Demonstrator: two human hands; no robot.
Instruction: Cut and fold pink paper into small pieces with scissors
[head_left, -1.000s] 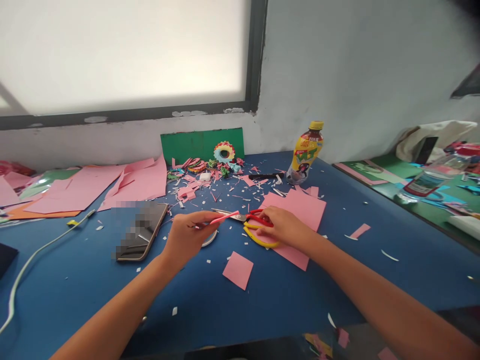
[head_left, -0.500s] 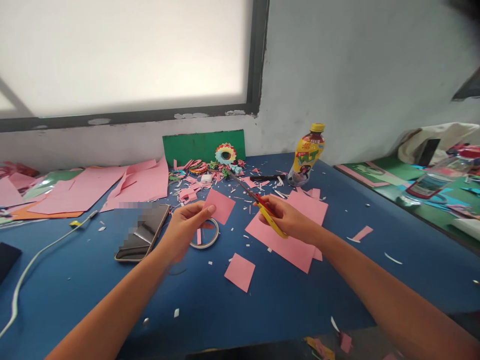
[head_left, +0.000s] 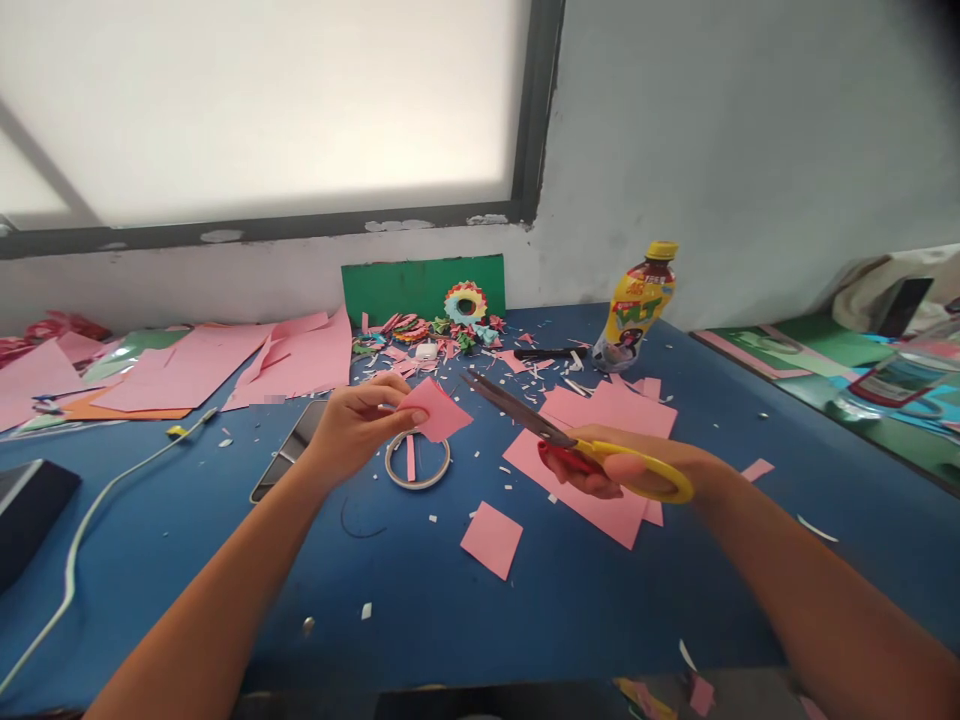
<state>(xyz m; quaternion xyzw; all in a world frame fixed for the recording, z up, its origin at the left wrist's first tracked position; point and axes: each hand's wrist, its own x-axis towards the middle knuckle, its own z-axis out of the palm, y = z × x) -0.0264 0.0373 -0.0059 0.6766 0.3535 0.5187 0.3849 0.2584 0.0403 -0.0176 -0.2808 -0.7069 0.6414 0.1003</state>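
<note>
My left hand (head_left: pixel 354 424) pinches a small pink paper square (head_left: pixel 437 410) above the blue table (head_left: pixel 570 600). A roll of tape (head_left: pixel 418 460) lies just under it. My right hand (head_left: pixel 637 470) grips red and yellow scissors (head_left: pixel 570 440), blades together and pointing up-left toward the square without touching it. Beneath that hand lies a stack of pink sheets (head_left: pixel 592 490). Another pink square (head_left: pixel 492 539) rests flat nearer to me.
A phone (head_left: pixel 289 462) lies left of my left hand. A white cable (head_left: pixel 90 520) and a dark box (head_left: pixel 26 505) sit far left. At the back are pink sheets (head_left: pixel 225 360), green card (head_left: pixel 420 288), paper flowers (head_left: pixel 465 303) and a bottle (head_left: pixel 637 305). Paper scraps litter the table.
The scissors have lifted off the table and turned, blades now pointing up-left. My left hand raised the pink square from edge-on to flat-facing. The view shifted slightly left.
</note>
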